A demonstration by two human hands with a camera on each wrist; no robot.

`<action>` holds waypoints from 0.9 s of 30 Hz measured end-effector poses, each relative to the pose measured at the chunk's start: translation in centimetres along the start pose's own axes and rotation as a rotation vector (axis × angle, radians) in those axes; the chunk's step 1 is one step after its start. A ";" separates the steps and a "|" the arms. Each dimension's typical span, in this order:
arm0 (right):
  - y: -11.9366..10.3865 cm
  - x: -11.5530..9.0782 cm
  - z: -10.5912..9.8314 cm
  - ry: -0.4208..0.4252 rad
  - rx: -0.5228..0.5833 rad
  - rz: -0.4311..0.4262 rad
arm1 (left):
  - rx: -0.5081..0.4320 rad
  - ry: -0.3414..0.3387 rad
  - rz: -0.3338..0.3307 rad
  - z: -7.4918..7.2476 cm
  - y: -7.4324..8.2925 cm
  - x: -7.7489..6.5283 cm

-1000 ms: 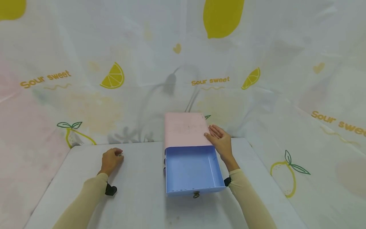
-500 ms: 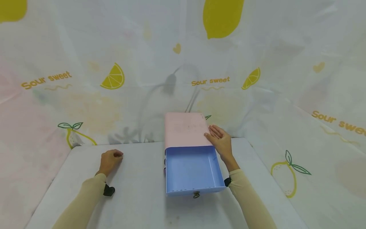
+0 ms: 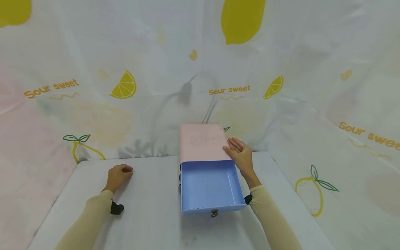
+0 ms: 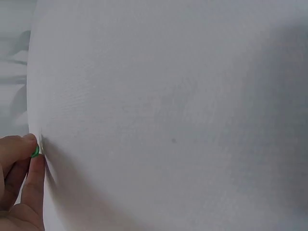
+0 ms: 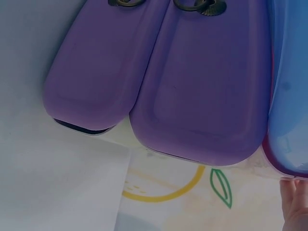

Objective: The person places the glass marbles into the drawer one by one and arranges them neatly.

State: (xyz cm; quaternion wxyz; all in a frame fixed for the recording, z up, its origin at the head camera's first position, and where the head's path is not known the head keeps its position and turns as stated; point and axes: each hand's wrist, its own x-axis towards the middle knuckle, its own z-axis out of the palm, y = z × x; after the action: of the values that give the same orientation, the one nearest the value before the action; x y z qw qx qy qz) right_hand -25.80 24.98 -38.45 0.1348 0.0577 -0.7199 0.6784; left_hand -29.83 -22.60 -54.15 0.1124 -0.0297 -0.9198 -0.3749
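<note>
A small green curved piece [image 4: 35, 151] is pinched between the thumb and index finger of my left hand [image 3: 118, 177], low over the white table; most of it is hidden by the fingers. A small drawer cabinet with a pink top [image 3: 203, 143] stands at the back middle. Its upper blue drawer [image 3: 207, 185] is pulled out toward me, with nothing inside and a ring pull [image 3: 214, 213] on its front. At the cabinet's right side is my right hand [image 3: 243, 158], thumb on the top edge and fingers extended along the side.
Two closed purple drawers [image 5: 207, 91] with ring pulls sit below the blue one. The white table [image 3: 153, 208] meets a lemon-printed curtain [image 3: 156, 62] at the back and sides. A black wrist strap [image 3: 117, 208] shows at the left sleeve.
My left hand has drifted slightly left, still pinching the green piece. The right hand and the cabinet keep their places.
</note>
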 end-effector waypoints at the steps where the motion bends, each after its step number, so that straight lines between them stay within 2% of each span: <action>1: 0.1 0.0 0.0 -0.001 0.003 0.001 | -0.001 -0.002 -0.003 -0.1 -0.1 0.0; 7: 0.1 -0.3 0.0 0.003 -0.002 0.001 | -0.021 -0.082 -0.041 -0.6 -0.6 -0.3; 11: 0.1 -0.4 -0.1 0.000 -0.016 -0.005 | -0.034 -0.095 -0.038 -0.9 -0.4 -0.2; 15: 0.0 -0.4 -0.1 -0.001 -0.024 -0.001 | -0.051 -0.086 0.003 -1.2 0.4 0.2; 21: -0.1 -0.3 -0.1 0.002 -0.040 -0.006 | -0.095 -0.117 0.036 -1.2 1.9 0.7; 27: -0.2 -0.2 0.1 -0.004 -0.022 -0.015 | -0.139 -0.110 0.087 -1.1 4.3 1.0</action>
State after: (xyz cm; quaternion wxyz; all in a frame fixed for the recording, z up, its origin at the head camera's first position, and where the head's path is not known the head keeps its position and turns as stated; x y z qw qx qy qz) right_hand -25.59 24.87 -38.26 0.1391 0.0630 -0.7272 0.6692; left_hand -30.00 -20.28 -50.24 0.0756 -0.0980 -0.8941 -0.4304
